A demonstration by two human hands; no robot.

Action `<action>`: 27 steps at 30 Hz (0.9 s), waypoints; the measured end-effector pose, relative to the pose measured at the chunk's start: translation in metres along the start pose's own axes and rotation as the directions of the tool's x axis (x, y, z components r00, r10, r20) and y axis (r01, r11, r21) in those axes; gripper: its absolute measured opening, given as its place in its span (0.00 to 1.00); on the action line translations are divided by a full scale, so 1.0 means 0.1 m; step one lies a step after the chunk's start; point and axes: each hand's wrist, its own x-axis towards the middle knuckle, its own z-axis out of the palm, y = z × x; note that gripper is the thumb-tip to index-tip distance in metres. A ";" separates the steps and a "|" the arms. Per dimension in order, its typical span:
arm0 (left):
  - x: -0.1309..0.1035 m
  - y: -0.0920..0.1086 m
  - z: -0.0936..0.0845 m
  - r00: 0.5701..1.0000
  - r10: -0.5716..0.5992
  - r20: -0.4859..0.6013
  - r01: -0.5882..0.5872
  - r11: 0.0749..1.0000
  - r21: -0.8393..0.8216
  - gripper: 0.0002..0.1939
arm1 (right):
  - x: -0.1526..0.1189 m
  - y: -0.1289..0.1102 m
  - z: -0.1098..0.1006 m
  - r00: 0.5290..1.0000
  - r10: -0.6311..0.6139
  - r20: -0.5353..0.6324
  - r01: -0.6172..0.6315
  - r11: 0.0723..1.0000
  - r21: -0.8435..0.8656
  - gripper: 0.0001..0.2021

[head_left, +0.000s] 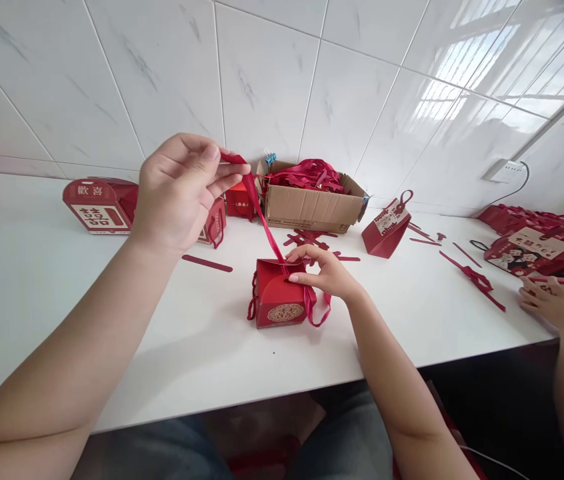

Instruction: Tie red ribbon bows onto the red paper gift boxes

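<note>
— What are you gripping?
— My left hand [179, 183], raised over the table [187, 353], pinches the ribbon [265, 222] between thumb and fingers. My right hand [331, 272] grasps the top of the box [266, 301], thumb on the near flap [271, 285], fingers by the far edge.
— Where does the box stand?
— Upright on the table in front of me, a twisted cord [251, 300] hanging at its left end. The ribbon slants up from its top to my left hand, and a loop [321, 321] of it droops at the right end, below my right hand.
— Which step is this?
— Threading, I'd say: drawing the ribbon through the top. My fingers cover part of it, so I can't tell whether it passes through both flaps.
— And the next move?
— It calls for a steady right hand, I think, and an even pull with the left, so the loop shortens without creasing the card.
— Spare ribbon?
— Heaped [307, 175] in the carton [307, 208], beyond the box.
</note>
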 end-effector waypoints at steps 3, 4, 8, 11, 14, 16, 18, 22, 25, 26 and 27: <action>-0.03 0.09 0.04 0.998 0.061 -0.006 -0.061 0.998 0.007 0.07 | 0.02 0.04 0.08 0.998 0.011 -0.059 -0.014 0.999 -0.050 0.15; -0.04 0.12 0.05 0.997 0.070 -0.018 -0.069 0.997 0.022 0.07 | 0.02 0.07 0.11 0.998 0.003 -0.067 -0.008 0.998 -0.066 0.15; -0.04 0.17 0.06 0.995 0.096 -0.042 -0.093 0.993 0.067 0.08 | 0.03 0.12 0.16 0.994 -0.085 -0.064 0.082 0.996 -0.037 0.14; -0.02 0.14 0.04 0.994 0.103 -0.046 -0.099 0.992 0.077 0.05 | 0.01 0.09 0.14 0.990 -0.137 0.015 0.136 0.987 0.086 0.18; 0.00 0.11 0.02 0.992 0.117 -0.043 -0.113 0.990 0.082 0.04 | -0.02 0.04 0.11 0.974 -0.183 0.133 0.168 0.979 0.113 0.35; 0.01 0.11 0.00 0.990 0.139 -0.035 -0.136 0.988 0.074 0.04 | -0.02 0.02 0.10 0.970 -0.185 0.158 0.175 0.982 0.077 0.40; 0.01 0.14 -0.01 0.986 0.165 -0.032 -0.162 0.984 0.074 0.04 | -0.02 0.01 0.10 0.974 -0.161 0.157 0.154 0.987 0.056 0.38; 0.01 0.22 -0.02 0.978 0.206 -0.026 -0.203 0.974 0.102 0.04 | -0.01 0.00 0.13 0.985 -0.108 0.133 0.107 0.994 0.017 0.34; 0.00 0.27 -0.02 0.976 0.220 -0.008 -0.217 0.968 0.125 0.03 | -0.01 0.00 0.14 0.992 -0.080 0.093 0.083 0.996 -0.023 0.34; 0.00 0.29 -0.02 0.974 0.226 -0.005 -0.223 0.964 0.146 0.03 | -0.01 0.00 0.15 0.993 -0.076 0.086 0.079 0.996 -0.032 0.34; -0.01 0.30 -0.02 0.972 0.235 -0.005 -0.231 0.958 0.170 0.03 | -0.01 0.00 0.15 0.994 -0.076 0.082 0.080 0.996 -0.042 0.34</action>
